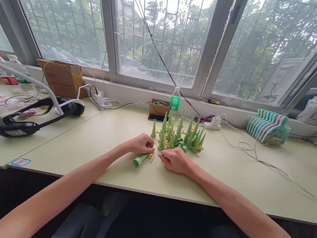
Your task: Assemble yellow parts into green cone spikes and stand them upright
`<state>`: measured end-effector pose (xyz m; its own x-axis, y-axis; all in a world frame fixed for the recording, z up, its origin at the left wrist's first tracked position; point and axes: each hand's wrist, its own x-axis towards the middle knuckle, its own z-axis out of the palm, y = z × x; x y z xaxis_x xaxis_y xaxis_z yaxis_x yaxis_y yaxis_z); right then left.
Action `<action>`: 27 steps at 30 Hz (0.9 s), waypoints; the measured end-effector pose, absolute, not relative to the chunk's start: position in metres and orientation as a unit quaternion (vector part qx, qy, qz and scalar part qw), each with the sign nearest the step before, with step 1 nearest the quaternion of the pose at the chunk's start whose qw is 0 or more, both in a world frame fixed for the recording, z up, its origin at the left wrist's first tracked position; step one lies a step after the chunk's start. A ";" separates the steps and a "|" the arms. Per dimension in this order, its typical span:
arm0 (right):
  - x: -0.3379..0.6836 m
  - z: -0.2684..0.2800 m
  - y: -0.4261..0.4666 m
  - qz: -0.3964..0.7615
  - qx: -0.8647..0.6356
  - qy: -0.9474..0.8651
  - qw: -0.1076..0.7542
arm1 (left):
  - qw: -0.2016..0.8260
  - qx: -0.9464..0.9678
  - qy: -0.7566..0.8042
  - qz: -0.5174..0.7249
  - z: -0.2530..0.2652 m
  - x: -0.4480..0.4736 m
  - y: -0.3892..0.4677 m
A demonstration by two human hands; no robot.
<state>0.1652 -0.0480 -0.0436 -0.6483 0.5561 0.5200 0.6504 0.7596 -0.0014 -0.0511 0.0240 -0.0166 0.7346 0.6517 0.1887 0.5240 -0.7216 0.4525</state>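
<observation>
My left hand [140, 144] is closed, its fingertips pressed together just above a green hollow cone [140, 160] that lies on its side with its open threaded end toward me. Small yellow plastic pieces [151, 157] lie by the cone's far end, under the left fingertips. Across a small gap, my right hand [177, 160] rests on the table with its fingers curled and pinched. What either hand holds, if anything, is too small to make out. Right behind both hands stand several upright green cones [179, 132], some with yellow pieces stuck on their sides, along with green rings [183, 144].
A green-labelled bottle [175, 99], a small cardboard box [160, 107] and a dark phone [156, 117] stand behind the cones. At left are a black headset [23, 127] and a carton [61, 78]. Hangers [268, 127] and a white cable [281, 173] are at right.
</observation>
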 end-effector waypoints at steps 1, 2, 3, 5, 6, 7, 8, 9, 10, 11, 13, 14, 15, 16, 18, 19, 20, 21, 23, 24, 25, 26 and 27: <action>0.165 -0.043 -0.048 -0.093 -0.335 -0.903 0.252 | 0.187 0.911 0.324 0.172 -0.017 -0.051 0.024; 0.165 -0.043 -0.049 -0.093 -0.335 -0.904 0.251 | 0.186 0.910 0.326 0.174 -0.017 -0.051 0.025; 0.165 -0.043 -0.049 -0.093 -0.334 -0.904 0.250 | 0.186 0.909 0.329 0.175 -0.018 -0.051 0.025; 0.165 -0.043 -0.050 -0.093 -0.331 -0.906 0.249 | 0.186 0.907 0.334 0.178 -0.019 -0.051 0.026; 0.164 -0.043 -0.051 -0.093 -0.328 -0.907 0.248 | 0.187 0.905 0.338 0.178 -0.020 -0.051 0.026; 0.164 -0.044 -0.052 -0.093 -0.325 -0.908 0.248 | 0.189 0.904 0.340 0.178 -0.020 -0.051 0.027; 0.163 -0.044 -0.053 -0.092 -0.322 -0.909 0.247 | 0.192 0.902 0.343 0.178 -0.021 -0.051 0.027; 0.162 -0.044 -0.054 -0.092 -0.319 -0.911 0.246 | 0.193 0.901 0.344 0.180 -0.021 -0.050 0.028; 0.162 -0.044 -0.055 -0.091 -0.316 -0.912 0.244 | 0.195 0.900 0.346 0.183 -0.022 -0.050 0.028; 0.161 -0.044 -0.055 -0.090 -0.314 -0.914 0.242 | 0.197 0.898 0.347 0.186 -0.022 -0.050 0.029; 0.160 -0.044 -0.056 -0.087 -0.312 -0.916 0.236 | 0.206 0.894 0.348 0.194 -0.023 -0.050 0.029; 0.160 -0.044 -0.056 -0.084 -0.312 -0.917 0.235 | 0.212 0.892 0.349 0.196 -0.023 -0.050 0.029; 0.160 -0.044 -0.056 -0.081 -0.313 -0.916 0.235 | 0.219 0.890 0.350 0.195 -0.023 -0.050 0.029; 0.160 -0.044 -0.056 -0.076 -0.314 -0.916 0.236 | 0.226 0.888 0.352 0.193 -0.023 -0.049 0.029; 0.159 -0.044 -0.057 -0.069 -0.315 -0.916 0.237 | 0.232 0.886 0.354 0.189 -0.022 -0.049 0.028; 0.159 -0.043 -0.057 -0.067 -0.314 -0.917 0.236 | 0.230 0.885 0.357 0.194 -0.021 -0.049 0.028; 0.159 -0.043 -0.057 -0.067 -0.312 -0.918 0.235 | 0.223 0.882 0.361 0.204 -0.020 -0.049 0.027; 0.159 -0.043 -0.057 -0.069 -0.308 -0.920 0.233 | 0.214 0.878 0.367 0.219 -0.018 -0.049 0.027; 0.159 -0.042 -0.058 -0.076 -0.301 -0.923 0.226 | 0.196 0.865 0.385 0.256 -0.014 -0.050 0.026; 0.158 -0.042 -0.059 -0.081 -0.298 -0.925 0.221 | 0.190 0.857 0.393 0.272 -0.012 -0.051 0.026; 0.158 -0.041 -0.059 -0.085 -0.295 -0.927 0.217 | 0.186 0.852 0.399 0.283 -0.009 -0.052 0.026; 0.158 -0.040 -0.060 -0.090 -0.292 -0.928 0.212 | 0.181 0.850 0.402 0.289 -0.007 -0.054 0.027; 0.158 -0.039 -0.061 -0.093 -0.290 -0.930 0.207 | 0.175 0.849 0.404 0.291 -0.005 -0.055 0.027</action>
<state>0.1579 -0.0607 -0.0395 -0.7458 0.5008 0.4393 0.5780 0.8143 0.0529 -0.0554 0.0270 -0.0054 0.5041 0.7881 0.3532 0.5845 -0.6125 0.5323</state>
